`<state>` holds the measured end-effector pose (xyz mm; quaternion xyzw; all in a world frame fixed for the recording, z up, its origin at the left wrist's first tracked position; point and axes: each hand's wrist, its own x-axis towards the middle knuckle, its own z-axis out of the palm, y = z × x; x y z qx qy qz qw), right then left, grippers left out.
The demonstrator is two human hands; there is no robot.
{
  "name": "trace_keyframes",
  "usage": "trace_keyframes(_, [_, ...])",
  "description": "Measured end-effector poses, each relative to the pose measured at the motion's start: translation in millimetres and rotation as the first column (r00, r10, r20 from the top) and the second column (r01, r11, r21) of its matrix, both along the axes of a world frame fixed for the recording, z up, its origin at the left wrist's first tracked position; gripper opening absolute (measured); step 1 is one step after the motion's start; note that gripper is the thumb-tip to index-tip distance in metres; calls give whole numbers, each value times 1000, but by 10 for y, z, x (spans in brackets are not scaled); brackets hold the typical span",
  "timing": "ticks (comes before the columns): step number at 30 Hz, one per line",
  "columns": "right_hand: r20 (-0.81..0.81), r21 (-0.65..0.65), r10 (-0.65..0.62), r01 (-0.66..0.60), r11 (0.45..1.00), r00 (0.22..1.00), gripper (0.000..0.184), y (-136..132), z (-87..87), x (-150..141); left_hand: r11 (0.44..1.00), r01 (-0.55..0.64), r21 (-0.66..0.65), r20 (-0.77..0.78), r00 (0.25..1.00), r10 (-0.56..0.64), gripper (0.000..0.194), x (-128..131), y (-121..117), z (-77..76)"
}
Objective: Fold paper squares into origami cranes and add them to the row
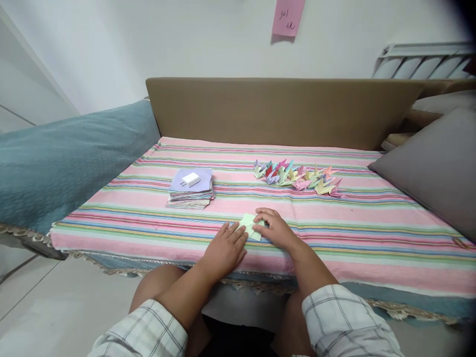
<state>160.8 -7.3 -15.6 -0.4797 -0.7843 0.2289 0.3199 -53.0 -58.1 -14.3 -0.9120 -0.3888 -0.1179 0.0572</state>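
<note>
A small pale green sheet of folded origami paper [250, 221] lies on the striped cloth in front of me, with a crease line across it. My left hand [226, 249] rests flat over its left side, fingers stretched out and fingertips touching the paper. At the right side of the sheet, my right hand [275, 229] curls its fingers and thumb over the edge and grips it. Beyond my right hand, several folded paper cranes [286, 176] in many colours stand grouped together. A stack of square coloured paper [191, 196] sits to the left, farther back than my left hand.
A white plug charger [190, 179] lies on top of the paper stack. The striped cloth [122, 213] covers the sofa seat, with a brown backrest [275, 111] behind. A grey cushion [439, 168] leans at the right, and a blue-covered armrest [82, 153] bounds the left.
</note>
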Motion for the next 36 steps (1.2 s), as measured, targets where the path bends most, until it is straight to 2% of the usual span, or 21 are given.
trace_keyframes(2, [-18,-22,31,-32,999,999,21,13,1,46,1000,3,-6,5,1000,-3,42,2,10,-6])
trace_keyframes(10, [25,-59,66,-65,996,997,13,11,42,152,1000,-18,1,70,997,18,38,87,69,16])
trace_keyframes(17, [37,-107,92,-88,990,995,19,-10,51,215,998,-45,-34,-26,999,45,66,139,-39,2])
trace_keyframes(21, [46,-105,95,-90,990,994,19,-15,70,207,998,-35,-52,-52,998,32,75,124,-63,-6])
trace_keyframes(36, [107,-48,30,-25,999,994,19,-16,58,122,999,-2,-46,-73,997,-1,72,123,-51,-13])
